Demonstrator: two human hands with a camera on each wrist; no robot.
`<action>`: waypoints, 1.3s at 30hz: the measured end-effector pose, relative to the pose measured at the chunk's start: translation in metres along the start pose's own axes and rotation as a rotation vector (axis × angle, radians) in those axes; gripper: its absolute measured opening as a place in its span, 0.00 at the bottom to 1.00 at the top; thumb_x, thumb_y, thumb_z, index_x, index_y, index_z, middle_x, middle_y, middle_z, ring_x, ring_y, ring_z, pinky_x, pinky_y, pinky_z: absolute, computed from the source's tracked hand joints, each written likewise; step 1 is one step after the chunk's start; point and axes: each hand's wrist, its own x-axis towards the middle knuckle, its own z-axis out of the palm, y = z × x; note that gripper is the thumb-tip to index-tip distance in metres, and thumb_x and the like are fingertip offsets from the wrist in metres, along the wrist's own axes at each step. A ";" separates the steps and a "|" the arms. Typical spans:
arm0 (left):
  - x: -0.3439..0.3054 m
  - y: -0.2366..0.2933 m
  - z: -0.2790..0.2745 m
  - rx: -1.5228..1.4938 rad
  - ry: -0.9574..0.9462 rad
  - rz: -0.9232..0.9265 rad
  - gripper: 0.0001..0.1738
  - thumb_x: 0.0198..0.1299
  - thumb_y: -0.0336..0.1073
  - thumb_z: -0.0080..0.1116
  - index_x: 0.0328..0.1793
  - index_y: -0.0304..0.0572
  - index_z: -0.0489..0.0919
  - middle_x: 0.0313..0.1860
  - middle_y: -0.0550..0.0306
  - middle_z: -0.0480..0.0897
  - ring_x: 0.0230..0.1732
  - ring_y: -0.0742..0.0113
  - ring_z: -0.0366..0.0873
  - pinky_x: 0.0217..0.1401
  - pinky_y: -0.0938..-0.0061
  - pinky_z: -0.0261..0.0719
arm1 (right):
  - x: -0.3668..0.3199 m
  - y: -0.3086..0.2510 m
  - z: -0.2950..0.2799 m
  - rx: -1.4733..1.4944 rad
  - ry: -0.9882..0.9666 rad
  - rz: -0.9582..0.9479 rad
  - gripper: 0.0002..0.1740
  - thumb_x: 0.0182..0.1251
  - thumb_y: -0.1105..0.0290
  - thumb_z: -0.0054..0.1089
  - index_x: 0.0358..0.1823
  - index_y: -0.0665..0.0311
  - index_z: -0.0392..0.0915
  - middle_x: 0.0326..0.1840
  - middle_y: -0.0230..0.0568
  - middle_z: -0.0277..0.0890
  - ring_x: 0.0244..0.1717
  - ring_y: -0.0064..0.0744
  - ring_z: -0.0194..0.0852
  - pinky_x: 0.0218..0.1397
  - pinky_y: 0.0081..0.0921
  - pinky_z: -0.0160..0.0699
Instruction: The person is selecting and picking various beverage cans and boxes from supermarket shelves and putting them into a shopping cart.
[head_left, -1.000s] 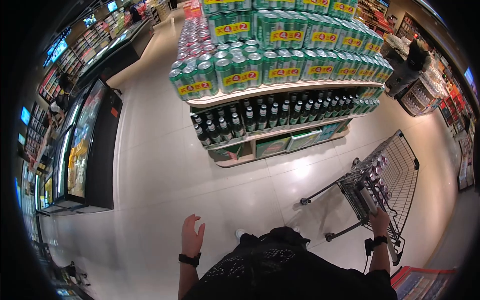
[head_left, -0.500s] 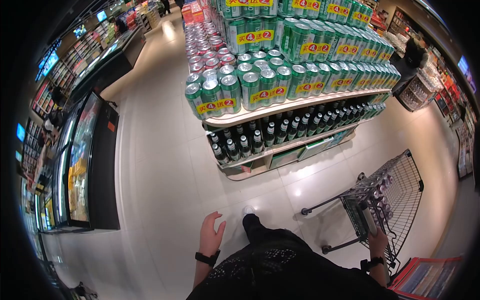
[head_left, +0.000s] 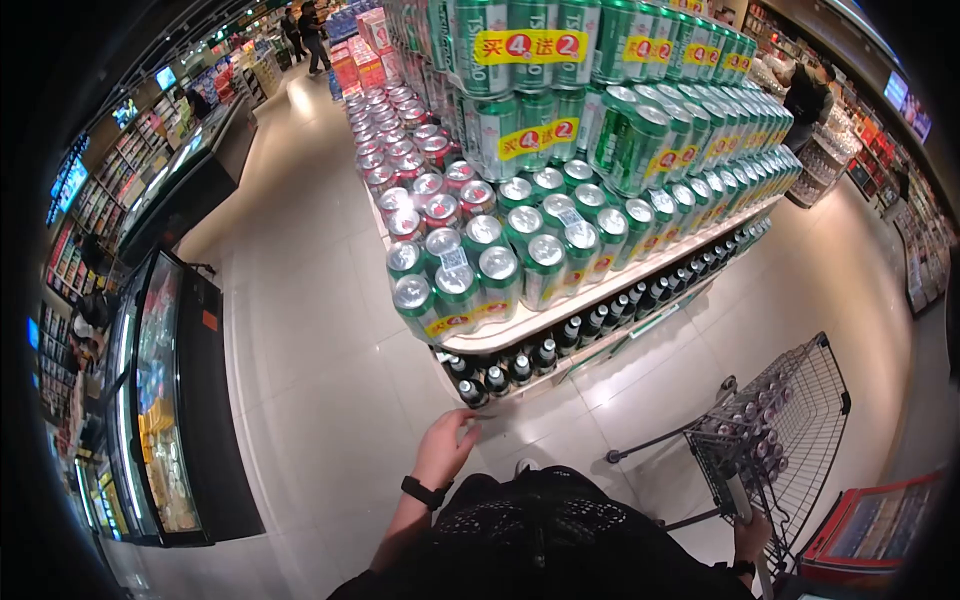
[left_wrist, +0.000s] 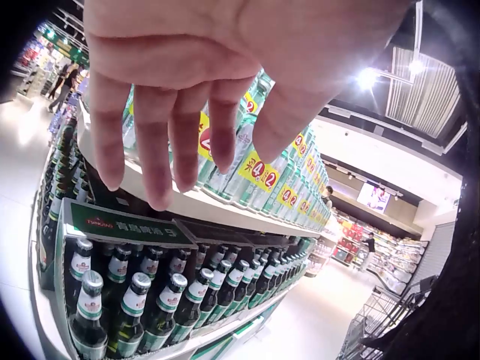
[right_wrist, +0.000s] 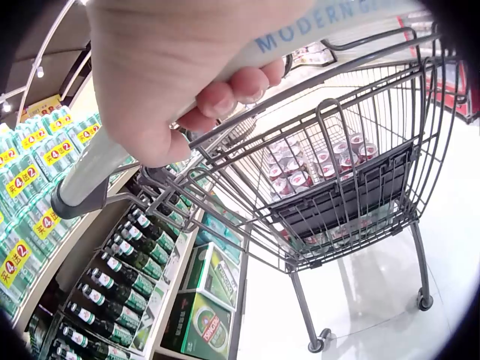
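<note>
My left hand (head_left: 443, 450), its fingers extended and holding nothing, hovers by the near corner of a drinks display. Beside it stand packs of green beer cans (head_left: 497, 270) on the upper shelf, with dark beer bottles (left_wrist: 139, 307) below. In the left wrist view, the fingers (left_wrist: 150, 142) hang down in front of the shelf edge. My right hand (right_wrist: 180, 67) grips the grey handle (right_wrist: 94, 169) of a wire shopping cart (head_left: 815, 400). Several cans (right_wrist: 322, 161) with purplish-red tops lie in the cart's basket.
Red cans (head_left: 410, 190) fill the display's left side. A glass-fronted chiller (head_left: 190, 400) stands to the left across the aisle. Near my right hand is a red-framed case (head_left: 870, 530). People (head_left: 312, 40) stand at the far back, another (head_left: 808, 95) at the right.
The display has come nearer as I move forward. My left hand has shifted forward and right to the shelf's corner. The cart has come along, the right hand still on its handle.
</note>
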 end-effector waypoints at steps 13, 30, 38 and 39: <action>0.177 -0.047 -0.129 0.381 0.086 0.815 0.48 0.29 0.59 0.78 0.64 0.62 0.76 0.76 0.43 0.58 0.76 0.39 0.53 0.73 0.33 0.44 | -0.101 -0.173 -0.002 -0.063 0.054 0.277 0.08 0.44 0.67 0.63 0.28 0.60 0.79 0.22 0.52 0.76 0.30 0.59 0.76 0.32 0.48 0.74; 0.239 -0.053 -0.134 0.394 -0.098 1.373 0.38 0.36 0.60 0.73 0.58 0.65 0.78 0.71 0.49 0.67 0.73 0.41 0.59 0.66 0.35 0.55 | -0.224 -0.327 0.007 -0.091 0.166 0.322 0.11 0.42 0.63 0.66 0.19 0.58 0.73 0.17 0.45 0.73 0.25 0.52 0.75 0.27 0.44 0.71; 0.239 -0.058 -0.132 0.407 -0.042 1.392 0.40 0.35 0.61 0.73 0.61 0.67 0.77 0.71 0.53 0.67 0.72 0.44 0.60 0.68 0.37 0.53 | -0.307 -0.362 0.011 -0.096 0.222 0.276 0.14 0.44 0.62 0.66 0.15 0.58 0.70 0.15 0.44 0.69 0.22 0.51 0.74 0.25 0.43 0.70; 0.240 -0.059 -0.131 0.401 -0.043 1.397 0.41 0.35 0.61 0.73 0.61 0.67 0.77 0.71 0.53 0.67 0.72 0.44 0.60 0.68 0.37 0.53 | -0.317 -0.370 0.008 -0.097 0.219 0.277 0.14 0.44 0.62 0.67 0.15 0.58 0.69 0.14 0.44 0.68 0.21 0.51 0.73 0.25 0.43 0.69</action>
